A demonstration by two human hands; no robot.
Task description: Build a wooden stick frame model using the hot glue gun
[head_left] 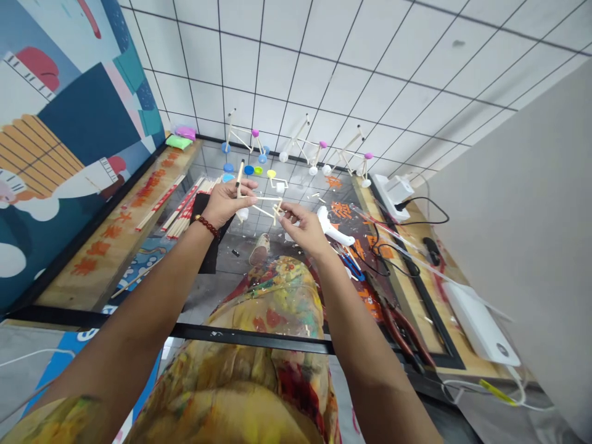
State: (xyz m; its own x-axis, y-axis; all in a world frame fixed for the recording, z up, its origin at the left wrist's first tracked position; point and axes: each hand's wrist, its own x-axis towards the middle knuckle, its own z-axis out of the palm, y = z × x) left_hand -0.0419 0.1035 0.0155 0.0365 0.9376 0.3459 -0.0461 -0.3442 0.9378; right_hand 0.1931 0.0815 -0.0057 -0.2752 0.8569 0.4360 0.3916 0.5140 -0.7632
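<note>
My left hand (228, 203) grips a small frame of thin wooden sticks (261, 206), with a black-tipped stick (239, 176) rising upright between its fingers. My right hand (303, 229) pinches the frame's far end, where several sticks cross. A white hot glue gun (333, 228) lies on the glass tabletop just beneath and beyond my right hand. A dark bead bracelet (208, 226) circles my left wrist. Three finished stick models (300, 145) with coloured caps stand along the table's far edge.
Bundles of wooden sticks (178, 209) lie on the left, near a black pad (208, 231). Red-handled pliers (398, 327) and black cables (393, 259) lie on the right. A white power strip (392, 196) and a white box (481, 324) sit there too. Bottle caps (248, 170) lie ahead.
</note>
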